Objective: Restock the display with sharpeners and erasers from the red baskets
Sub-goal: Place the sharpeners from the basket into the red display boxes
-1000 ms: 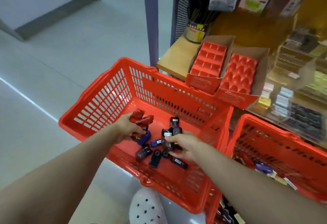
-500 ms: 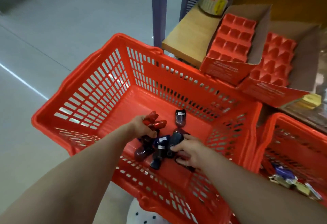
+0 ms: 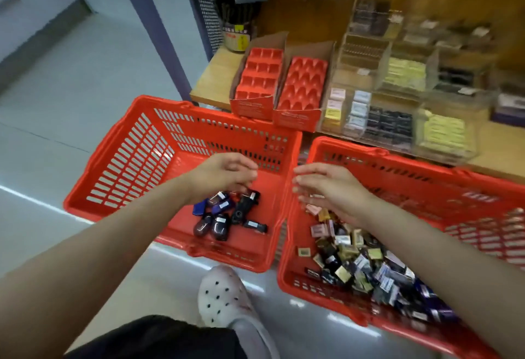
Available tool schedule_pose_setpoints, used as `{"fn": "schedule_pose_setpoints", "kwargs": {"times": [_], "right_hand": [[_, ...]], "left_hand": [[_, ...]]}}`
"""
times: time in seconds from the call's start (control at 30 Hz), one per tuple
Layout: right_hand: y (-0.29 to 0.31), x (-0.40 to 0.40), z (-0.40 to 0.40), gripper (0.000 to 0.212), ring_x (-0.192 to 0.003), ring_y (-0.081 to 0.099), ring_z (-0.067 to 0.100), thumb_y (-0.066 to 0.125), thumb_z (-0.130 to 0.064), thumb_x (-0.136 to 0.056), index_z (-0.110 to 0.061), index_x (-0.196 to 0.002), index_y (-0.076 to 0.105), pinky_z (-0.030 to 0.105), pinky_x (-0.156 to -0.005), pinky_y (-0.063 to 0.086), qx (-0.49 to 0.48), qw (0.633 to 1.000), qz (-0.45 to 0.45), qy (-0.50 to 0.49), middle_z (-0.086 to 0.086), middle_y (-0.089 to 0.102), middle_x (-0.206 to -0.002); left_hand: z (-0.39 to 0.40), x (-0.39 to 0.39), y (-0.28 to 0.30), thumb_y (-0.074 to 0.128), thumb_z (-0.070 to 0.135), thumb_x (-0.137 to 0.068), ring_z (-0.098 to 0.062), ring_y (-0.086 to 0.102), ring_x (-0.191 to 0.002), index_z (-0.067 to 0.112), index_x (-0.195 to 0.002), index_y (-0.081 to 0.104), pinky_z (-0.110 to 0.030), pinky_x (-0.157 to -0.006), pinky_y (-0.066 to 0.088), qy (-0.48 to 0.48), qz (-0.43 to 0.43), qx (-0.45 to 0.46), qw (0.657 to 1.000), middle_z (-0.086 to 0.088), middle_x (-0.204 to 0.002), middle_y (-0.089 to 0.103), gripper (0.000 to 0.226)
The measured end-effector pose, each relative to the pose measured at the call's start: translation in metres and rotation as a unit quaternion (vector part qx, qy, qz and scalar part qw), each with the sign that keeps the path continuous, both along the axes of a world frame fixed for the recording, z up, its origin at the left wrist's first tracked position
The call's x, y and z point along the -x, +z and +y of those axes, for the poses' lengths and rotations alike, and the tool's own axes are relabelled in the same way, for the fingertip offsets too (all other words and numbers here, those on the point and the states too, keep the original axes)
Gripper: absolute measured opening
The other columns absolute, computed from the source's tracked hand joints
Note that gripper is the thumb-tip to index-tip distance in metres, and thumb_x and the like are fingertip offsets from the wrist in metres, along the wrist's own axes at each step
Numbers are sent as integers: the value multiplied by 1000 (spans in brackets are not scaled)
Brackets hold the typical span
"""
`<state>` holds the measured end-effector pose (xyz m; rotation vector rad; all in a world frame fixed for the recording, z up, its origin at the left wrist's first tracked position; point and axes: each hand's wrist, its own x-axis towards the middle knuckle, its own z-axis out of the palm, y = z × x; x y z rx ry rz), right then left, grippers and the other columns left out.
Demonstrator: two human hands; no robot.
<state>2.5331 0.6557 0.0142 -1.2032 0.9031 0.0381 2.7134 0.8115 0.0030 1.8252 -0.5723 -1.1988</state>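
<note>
A person's left hand [image 3: 224, 172] is hovering with fingers loosely curled over the left red slatted plastic basket [image 3: 127, 160]; whether it is pinching anything cannot be told. The small dark plastic sharpeners [image 3: 224, 216] are lying directly beneath it. The right hand [image 3: 329, 188], fingers spread, is hovering above the boxed erasers [image 3: 355, 259] in the right red plastic basket [image 3: 426, 168], with the empty red compartment trays [image 3: 284, 80] beyond.

Sharpeners [image 3: 224, 218] piled in L basket [image 3: 119, 165]; erasers [image 3: 360, 259] heaped in R basket [image 3: 426, 171].
</note>
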Motion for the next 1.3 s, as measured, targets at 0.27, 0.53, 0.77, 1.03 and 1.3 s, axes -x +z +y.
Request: {"fn": "schedule_pose_setpoints", "kwargs": {"times": [0.27, 0.53, 0.77, 1.03, 1.3], "right_hand": [[-72, 146, -77, 9, -82, 63, 28, 64, -4, -92, -6, -100, 69, 37, -82, 53, 66, 979, 193, 3, 15, 70, -96], [-145, 226, -103, 6, -74, 65, 17, 65, -5, -92, -7, -97, 67, 36, -79, 57, 20, 961, 274, -20, 8, 67, -88], [-157, 257, -113, 12, -76, 65, 19, 62, -1, -93, -11, -87, 66, 31, -71, 58, 13, 958, 274, -80, 9, 68, -88], [-153, 292, -105, 19, -93, 65, 16, 69, -25, -90, -15, -106, 68, 23, -79, 53, 173, 901, 324, 233, 5, 70, -104], [-174, 270, -79, 53, -127, 47, 30, 48, -48, -98, -28, -146, 37, 38, -99, 42, 175, 794, 326, 482, 9, 38, -146]], "left_hand": [[-106, 144, -57, 60, 10, -96, -15, 63, -85, 11, -113, 61, -23, -73, 56, -222, 33, -91, 970, -12, -102, 64, 17], [-111, 189, -173, 74, 15, -85, -32, 48, -126, 7, -143, 36, -30, -101, 41, -359, -160, -265, 881, -18, -141, 43, 70], [-105, 199, -202, 75, 23, -85, -25, 54, -116, 8, -124, 55, -29, -91, 43, -308, -222, -257, 889, -12, -130, 55, 46], [-105, 200, -167, 75, 15, -84, -17, 63, -75, 11, -106, 58, -24, -64, 49, -70, -54, -246, 965, -10, -93, 67, 27], [-117, 241, -139, 76, 17, -85, -16, 62, -113, 23, -143, 45, -29, -97, 50, -165, 92, -223, 956, 1, -133, 51, 66]]}}
